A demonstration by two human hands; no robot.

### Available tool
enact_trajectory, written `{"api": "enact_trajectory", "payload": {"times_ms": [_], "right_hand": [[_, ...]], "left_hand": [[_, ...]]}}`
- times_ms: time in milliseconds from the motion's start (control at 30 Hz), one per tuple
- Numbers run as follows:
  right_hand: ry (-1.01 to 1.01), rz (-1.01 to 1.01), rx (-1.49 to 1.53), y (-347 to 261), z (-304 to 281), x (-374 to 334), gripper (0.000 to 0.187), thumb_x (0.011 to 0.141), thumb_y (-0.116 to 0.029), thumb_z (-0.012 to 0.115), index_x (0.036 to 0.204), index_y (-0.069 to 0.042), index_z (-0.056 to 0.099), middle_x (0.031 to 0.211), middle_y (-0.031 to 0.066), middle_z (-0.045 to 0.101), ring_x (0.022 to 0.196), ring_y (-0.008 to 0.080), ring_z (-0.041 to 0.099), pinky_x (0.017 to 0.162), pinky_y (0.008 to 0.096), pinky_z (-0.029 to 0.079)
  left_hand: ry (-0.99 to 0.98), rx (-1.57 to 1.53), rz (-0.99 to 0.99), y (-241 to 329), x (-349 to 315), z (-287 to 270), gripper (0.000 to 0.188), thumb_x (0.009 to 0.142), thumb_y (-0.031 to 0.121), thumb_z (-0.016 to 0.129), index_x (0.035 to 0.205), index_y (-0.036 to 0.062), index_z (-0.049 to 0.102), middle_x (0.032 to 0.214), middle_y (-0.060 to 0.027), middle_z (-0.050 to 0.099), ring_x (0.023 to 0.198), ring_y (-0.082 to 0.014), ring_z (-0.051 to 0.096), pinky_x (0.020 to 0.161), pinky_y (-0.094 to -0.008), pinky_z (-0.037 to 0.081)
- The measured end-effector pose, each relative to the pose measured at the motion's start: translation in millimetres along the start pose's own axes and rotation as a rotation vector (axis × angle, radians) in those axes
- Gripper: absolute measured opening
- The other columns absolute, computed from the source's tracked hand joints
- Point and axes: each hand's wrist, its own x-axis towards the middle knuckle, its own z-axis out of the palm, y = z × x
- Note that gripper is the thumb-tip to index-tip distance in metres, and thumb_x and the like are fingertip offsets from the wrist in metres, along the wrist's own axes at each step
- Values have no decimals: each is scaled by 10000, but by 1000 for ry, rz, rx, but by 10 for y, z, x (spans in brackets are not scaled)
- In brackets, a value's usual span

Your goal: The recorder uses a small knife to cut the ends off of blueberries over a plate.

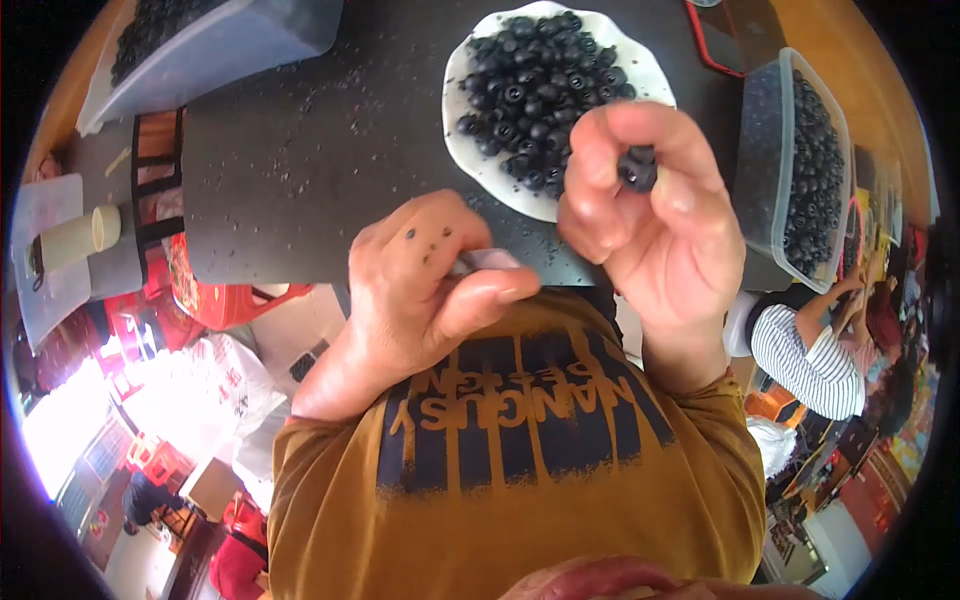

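Observation:
Between the thumb and fingertips of my right hand (655, 200) is a small black rounded piece (637, 170) with small holes in the side facing me. It is held up over the near right rim of a white scalloped plate (462, 150), which is heaped with similar black pieces (540, 90), some showing a round hole. My left hand (425, 270) is closed in front of my chest, left of the right hand, with its thumb pointing right. A pale, shiny thing (487, 262) shows between its thumb and curled fingers; most of it is hidden. Dark crumbs stick to the back of that hand.
Black crumbs dot the dark table (300, 190). A translucent bin (240, 50) of black pieces stands at far left, a clear tub (765, 165) of them at right. A red-edged phone-like object (715, 40) lies at far right. A person in stripes (810, 355) sits to the right.

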Motion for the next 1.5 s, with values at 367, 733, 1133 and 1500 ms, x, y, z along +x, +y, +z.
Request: {"api": "enact_trajectory", "payload": {"times_ms": [367, 733, 1133, 1500], "right_hand": [[126, 113, 162, 327, 77, -17, 160, 865, -153, 539, 947, -16, 532, 729, 21, 548, 546, 79, 460, 510, 206, 383], [248, 134, 30, 391, 211, -70, 124, 871, -149, 535, 863, -27, 555, 702, 11, 560, 499, 34, 409, 447, 166, 319], [228, 125, 17, 441, 204, -91, 122, 861, -153, 556, 805, -47, 537, 695, 14, 567, 510, 16, 424, 439, 150, 313], [274, 139, 94, 473, 232, -94, 146, 875, -156, 538, 771, -61, 500, 663, 19, 581, 491, 4, 408, 428, 141, 298]], "left_hand": [[34, -63, -98, -2, -73, 23, 404, 739, 386, 661, 679, 16, 510, 595, -67, 499, 504, -210, 495, 453, -283, 397], [54, 51, -29, -30, -52, 83, 445, 699, 441, 662, 737, 17, 535, 627, -77, 520, 534, -233, 525, 474, -296, 427], [44, 160, 10, -74, -62, 97, 476, 667, 485, 645, 759, 31, 536, 641, -76, 531, 537, -242, 531, 470, -306, 433], [61, 343, 89, -116, -53, 120, 462, 671, 504, 618, 704, 57, 509, 620, -60, 520, 523, -245, 542, 441, -316, 437]]}}
